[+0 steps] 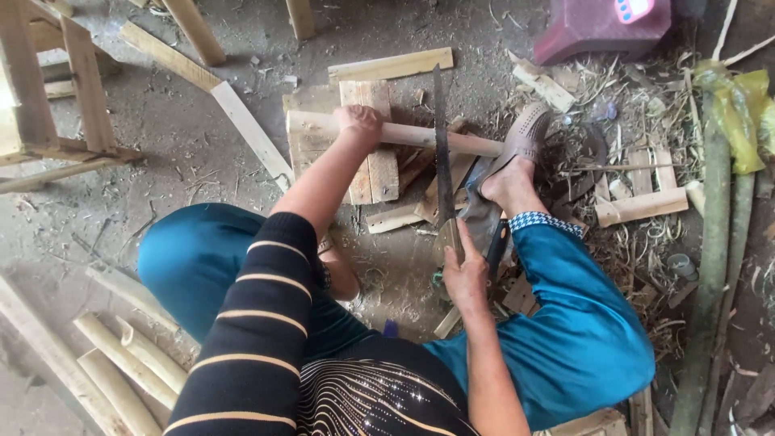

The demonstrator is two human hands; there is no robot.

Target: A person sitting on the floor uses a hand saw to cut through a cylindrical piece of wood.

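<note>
Nearest the camera, the person's black sleeve with tan stripes [250, 355] and teal trousers [581, 331] fill the lower part of the view, both knees spread above a dusty concrete floor [161, 145]. Just past the knees, the right hand [466, 270] grips the wooden handle of a hand saw [442, 145], its fingers wrapped tight around the grip and pressed together. The saw's long dark blade runs straight away from the person and crosses over a pale round wooden pole [420, 136], resting on it roughly at a right angle. The pole lies crosswise on a low stack of flat wooden boards [375, 173] that serve as a bench on the floor. To the right of the saw, a foot in a brown perforated shoe [523, 137] presses on the pole's end, touching it. To the left of the saw, the left hand [358, 123] clamps down on the pole, fingers curled over it and closed around the wood. Near the person's left knee, well to the left of the saw, several peeled pale sticks [121, 363] lie side by side on the floor. To the right of the saw, offcuts, shavings and short wooden blocks [642, 206] are scattered, with thick green bamboo stems [710, 266] beyond them at the right edge. Farther off than the saw's tip lies a loose plank [391, 64]; a dark red plastic stool [601, 28] stands at the far right, and a wooden frame [56, 105] at the far left.
</note>
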